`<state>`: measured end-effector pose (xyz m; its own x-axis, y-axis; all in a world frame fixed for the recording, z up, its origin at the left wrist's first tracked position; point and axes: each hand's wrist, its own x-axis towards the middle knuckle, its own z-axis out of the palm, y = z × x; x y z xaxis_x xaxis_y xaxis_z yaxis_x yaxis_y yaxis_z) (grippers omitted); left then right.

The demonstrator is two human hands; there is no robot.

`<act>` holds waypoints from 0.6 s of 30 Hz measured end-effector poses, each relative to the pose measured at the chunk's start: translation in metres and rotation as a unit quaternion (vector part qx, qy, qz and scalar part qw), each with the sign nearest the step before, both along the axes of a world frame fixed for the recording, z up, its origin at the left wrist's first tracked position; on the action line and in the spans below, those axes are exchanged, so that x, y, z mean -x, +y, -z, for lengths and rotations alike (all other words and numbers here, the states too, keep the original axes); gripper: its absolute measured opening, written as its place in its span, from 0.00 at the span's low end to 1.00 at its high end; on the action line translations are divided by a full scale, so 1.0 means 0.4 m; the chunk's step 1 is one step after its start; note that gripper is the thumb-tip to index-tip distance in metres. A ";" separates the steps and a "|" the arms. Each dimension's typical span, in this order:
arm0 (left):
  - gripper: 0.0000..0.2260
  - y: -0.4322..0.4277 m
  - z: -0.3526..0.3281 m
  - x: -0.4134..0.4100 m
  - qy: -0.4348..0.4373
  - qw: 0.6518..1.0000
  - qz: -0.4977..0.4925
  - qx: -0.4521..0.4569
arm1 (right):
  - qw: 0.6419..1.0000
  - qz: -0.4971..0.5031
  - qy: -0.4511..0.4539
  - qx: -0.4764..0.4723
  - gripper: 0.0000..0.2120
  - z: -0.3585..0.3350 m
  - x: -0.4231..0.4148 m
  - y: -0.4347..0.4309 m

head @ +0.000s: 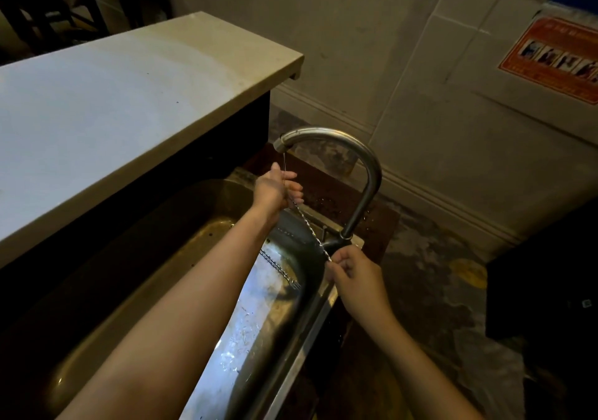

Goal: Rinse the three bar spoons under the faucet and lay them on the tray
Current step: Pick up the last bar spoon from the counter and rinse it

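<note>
A thin twisted-stem bar spoon (310,227) slants across the steel sink (181,235). My left hand (275,188) closes around its upper end just under the curved faucet (362,160), where a thin stream of water falls onto my fingers. My right hand (354,272) pinches the spoon's lower end near the faucet's base. A second twisted bar spoon (279,268) lies inside the sink, partly hidden behind my left forearm. No tray shows in the view.
A pale raised counter (129,102) overhangs the sink's far left side. Behind the faucet are a dark wet ledge (333,193) and a tiled wall with an orange poster (555,57). A dark object (547,283) stands at the right.
</note>
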<state>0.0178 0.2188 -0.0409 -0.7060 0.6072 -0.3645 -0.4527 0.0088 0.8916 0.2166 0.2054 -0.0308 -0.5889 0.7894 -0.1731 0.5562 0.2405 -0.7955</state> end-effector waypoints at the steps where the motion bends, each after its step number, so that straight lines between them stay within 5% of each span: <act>1: 0.14 0.000 0.001 -0.003 0.010 0.999 0.030 -0.007 | 1.000 0.008 0.004 0.000 0.04 0.003 -0.002 0.003; 4: 0.11 -0.014 0.008 0.008 0.040 0.997 0.063 -0.012 | 1.000 0.014 0.011 0.018 0.02 0.008 -0.007 0.006; 10: 0.18 -0.107 0.057 0.083 0.027 0.997 -0.024 0.063 | 1.000 -0.025 0.008 0.015 0.11 -0.002 0.034 0.024; 14: 0.18 -0.236 0.107 0.132 -0.112 0.989 -0.079 0.055 | 0.996 -0.063 0.016 0.066 0.12 -0.041 0.135 0.079; 18: 0.13 -0.368 0.133 0.155 -0.239 0.963 -0.121 0.010 | 0.965 -0.040 0.131 0.222 0.06 -0.088 0.260 0.108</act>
<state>-0.0442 0.0715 -0.0942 -0.5744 0.4356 -0.6931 -0.8026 -0.1334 0.5814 0.1126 0.2486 0.0046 -0.7143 0.6220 -0.3207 0.3156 -0.1227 -0.9409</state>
